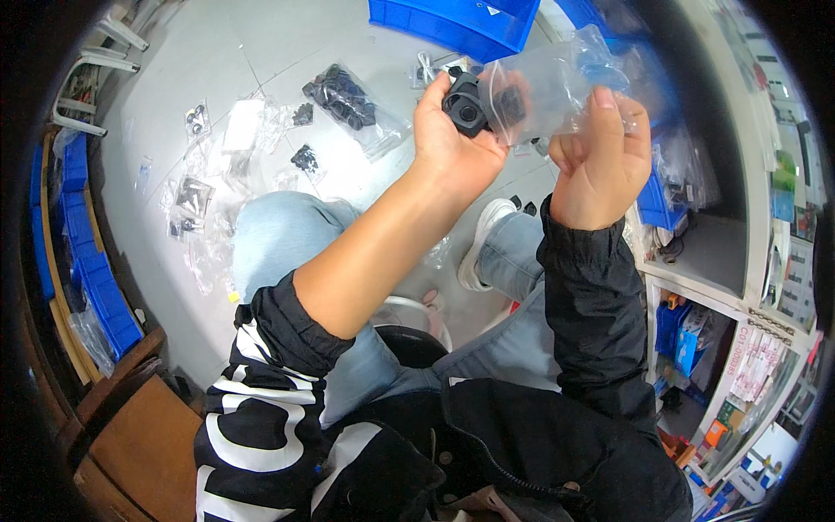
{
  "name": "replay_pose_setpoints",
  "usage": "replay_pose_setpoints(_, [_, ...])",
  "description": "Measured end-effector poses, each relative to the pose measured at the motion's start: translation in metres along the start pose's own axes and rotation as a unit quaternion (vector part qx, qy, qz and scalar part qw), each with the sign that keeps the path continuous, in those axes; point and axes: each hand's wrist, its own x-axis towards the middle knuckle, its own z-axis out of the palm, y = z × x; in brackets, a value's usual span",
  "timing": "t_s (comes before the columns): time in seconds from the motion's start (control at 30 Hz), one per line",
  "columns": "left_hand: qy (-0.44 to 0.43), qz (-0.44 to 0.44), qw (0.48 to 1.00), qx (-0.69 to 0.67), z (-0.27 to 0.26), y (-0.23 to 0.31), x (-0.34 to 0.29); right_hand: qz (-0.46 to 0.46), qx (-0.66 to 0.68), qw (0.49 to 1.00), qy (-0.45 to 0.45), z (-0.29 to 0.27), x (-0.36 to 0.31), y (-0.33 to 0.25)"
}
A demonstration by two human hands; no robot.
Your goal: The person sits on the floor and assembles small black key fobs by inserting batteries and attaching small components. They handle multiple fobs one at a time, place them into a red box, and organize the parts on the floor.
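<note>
I have the left hand (457, 143) palm up at the far middle of my view, its fingers bent around a black part (467, 106) with a round ring on its top face. The part sits on the finger side of the palm, thumb along its left edge; most of the other fingertips are hidden from me. Just right of it, overlapping its right edge, is a clear bag (557, 91), with another dark shape showing through the film. The right hand (602, 165) has the bag's right side pinched narrow between thumb and forefinger, well apart from the black part. Farther left, a bigger clear bag of black pieces (341, 97) lies on the grey floor (348, 170). A blue bin (448, 24) stands beyond both hands; a white shelf unit (696, 300) is at near right.
</note>
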Motion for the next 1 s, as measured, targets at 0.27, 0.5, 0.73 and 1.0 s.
replay_pose_setpoints(0.27, [0.026, 0.038, 0.997, 0.059, 0.012, -0.001, -0.002, -0.061, -0.208, 0.973, -0.082, -0.001, -0.003, 0.017])
replay_pose_setpoints(0.5, [0.000, 0.025, 1.000, 0.019, 0.013, -0.004, -0.006, -0.029, -0.138, 0.989, -0.037, -0.007, 0.004, 0.021])
replay_pose_setpoints(0.73, [-0.041, 0.032, 0.999, 0.017, 0.013, 0.002, -0.002, -0.060, -0.132, 0.989, -0.036, -0.004, -0.002, 0.023])
replay_pose_setpoints(1.0, [-0.041, 0.024, 0.998, -0.031, 0.014, 0.005, -0.001, -0.118, -0.150, 0.981, -0.040, -0.005, -0.002, 0.021])
